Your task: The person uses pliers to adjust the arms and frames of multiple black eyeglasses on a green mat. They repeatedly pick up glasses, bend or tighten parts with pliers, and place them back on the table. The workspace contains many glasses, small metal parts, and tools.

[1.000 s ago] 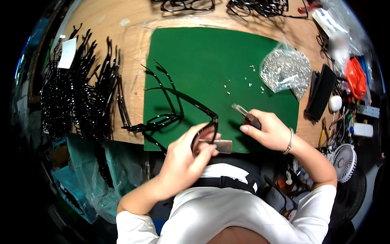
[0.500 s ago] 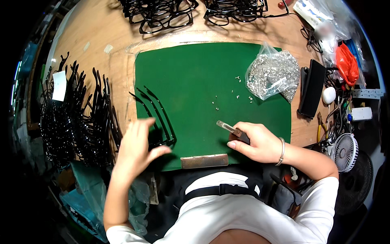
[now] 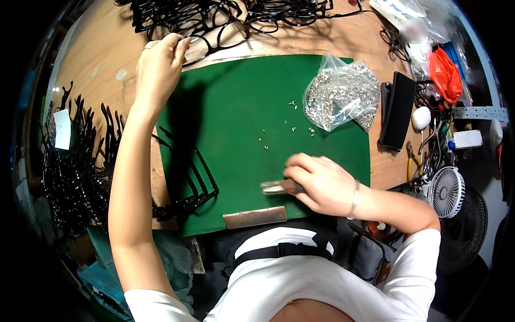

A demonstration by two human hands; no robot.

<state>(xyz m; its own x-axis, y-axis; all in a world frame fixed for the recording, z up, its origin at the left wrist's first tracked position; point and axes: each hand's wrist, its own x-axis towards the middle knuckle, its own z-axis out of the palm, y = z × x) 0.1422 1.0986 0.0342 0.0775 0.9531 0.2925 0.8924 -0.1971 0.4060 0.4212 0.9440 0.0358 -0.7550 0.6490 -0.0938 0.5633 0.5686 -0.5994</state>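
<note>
My left hand (image 3: pixel 161 64) reaches to the far left of the table. Its thumb and fingers pinch the edge of a black glasses frame (image 3: pixel 219 49) at the front of a frame pile (image 3: pixel 185 13). Over the near part of the green mat (image 3: pixel 241 107), my right hand (image 3: pixel 327 185) is closed around a short hand tool (image 3: pixel 281 187) with a brown body and pale metal end; motion blurs its kind. Several slim black temple arms (image 3: pixel 206 174) lie on the mat's left side, partly in my left arm's shadow.
A clear bag of small silvery parts (image 3: pixel 340 96) rests on the mat's right, with loose bits beside it. More black temples (image 3: pixel 80 166) are heaped left. A ridged metal strip (image 3: pixel 255 217) lies at the near edge. Right stand a black case (image 3: pixel 398 110), pliers (image 3: pixel 410 161) and a white fan (image 3: pixel 446 192).
My left hand has moved from beside the temples up to the frame pile and closed on a frame. My right hand has shifted slightly, its tool turning and lowering toward the near edge.
</note>
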